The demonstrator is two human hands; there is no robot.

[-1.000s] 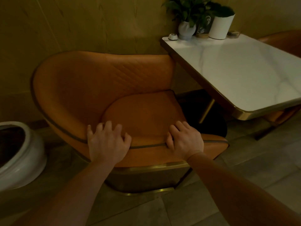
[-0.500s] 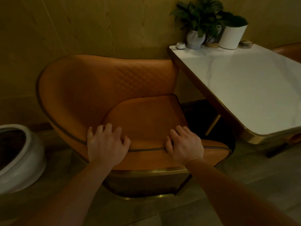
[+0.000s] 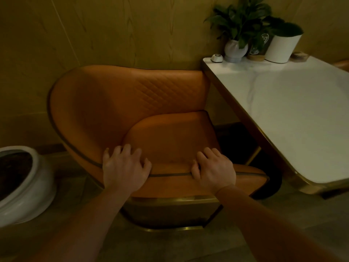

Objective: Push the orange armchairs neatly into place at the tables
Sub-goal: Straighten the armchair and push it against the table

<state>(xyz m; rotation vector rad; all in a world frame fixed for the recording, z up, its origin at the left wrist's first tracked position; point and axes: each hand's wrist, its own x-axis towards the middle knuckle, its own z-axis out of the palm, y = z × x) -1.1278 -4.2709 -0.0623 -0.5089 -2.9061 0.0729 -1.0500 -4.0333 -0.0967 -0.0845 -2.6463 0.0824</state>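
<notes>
An orange armchair [image 3: 117, 103] with a quilted inner back and a gold-trimmed base stands in front of me, its open side facing right toward a white marble table [image 3: 294, 118] with a gold rim. My left hand [image 3: 124, 168] lies over the near armrest edge, fingers curled on the padding. My right hand [image 3: 214, 170] grips the same edge further right, by the seat cushion [image 3: 170, 137]. The chair's far arm nearly touches the table's back corner. A sliver of a second orange chair [image 3: 342, 63] shows beyond the table at the far right.
A wood-panelled wall [image 3: 113, 31] runs close behind the chair. A large white ceramic pot [image 3: 28, 190] sits on the floor at the left. On the table's far end stand a leafy plant in a white vase [image 3: 236, 49], a white planter [image 3: 282, 48] and a small call button [image 3: 216, 58].
The chair and table sit lower and further right in view than before, and the chair's far arm has closed up to the table corner. Both hands keep the same hold on the armrest.
</notes>
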